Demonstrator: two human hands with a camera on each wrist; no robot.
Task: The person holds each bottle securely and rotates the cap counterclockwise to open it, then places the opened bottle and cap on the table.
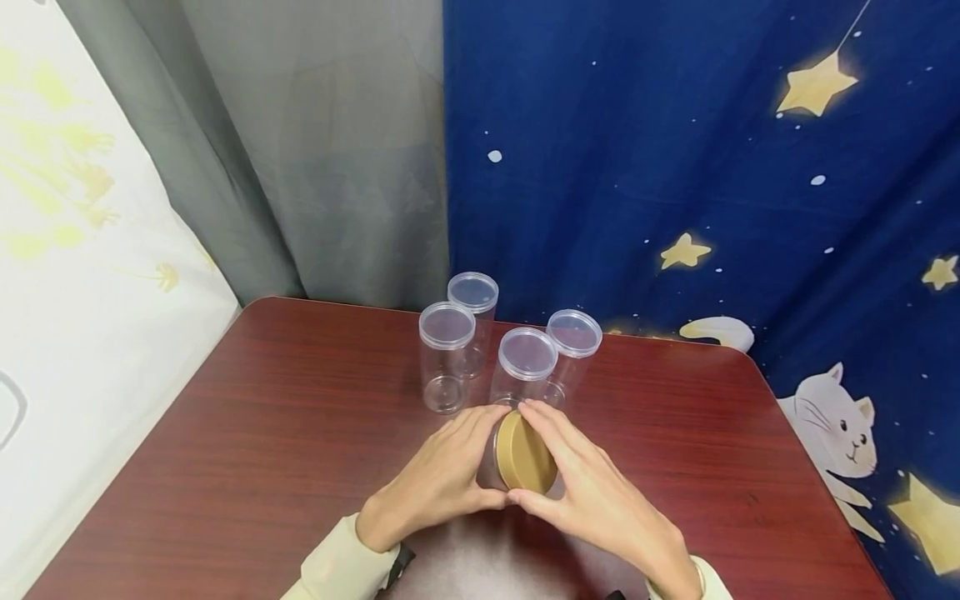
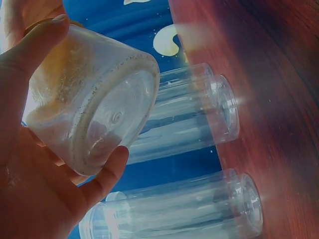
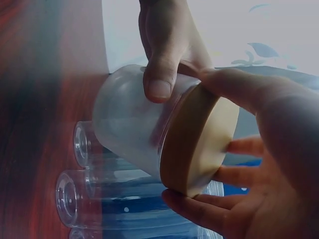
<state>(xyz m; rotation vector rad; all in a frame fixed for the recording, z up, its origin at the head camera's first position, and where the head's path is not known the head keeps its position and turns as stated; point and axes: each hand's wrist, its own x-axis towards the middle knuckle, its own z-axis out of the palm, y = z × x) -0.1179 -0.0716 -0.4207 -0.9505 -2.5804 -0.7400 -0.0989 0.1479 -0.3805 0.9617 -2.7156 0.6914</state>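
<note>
A short, wide clear plastic jar [image 2: 117, 107] is held up over the front part of the table, tilted on its side. My left hand [image 1: 438, 471] grips its body, with the thumb on one side and fingers on the other. Around the tan screw lid [image 3: 192, 142], which sits on the jar's mouth, my right hand [image 1: 600, 483] curls its thumb and fingers. The lid faces right in the head view. Dusty marks show around the jar's base in the left wrist view, and no contents are seen through its wall.
Just beyond the hands stand several tall clear jars with clear lids, among them a front left jar [image 1: 446, 358] and a front right jar [image 1: 527, 358]. They are upright on the dark red wooden table [image 1: 300, 433]. A blue curtain [image 1: 637, 167] hangs behind the far edge.
</note>
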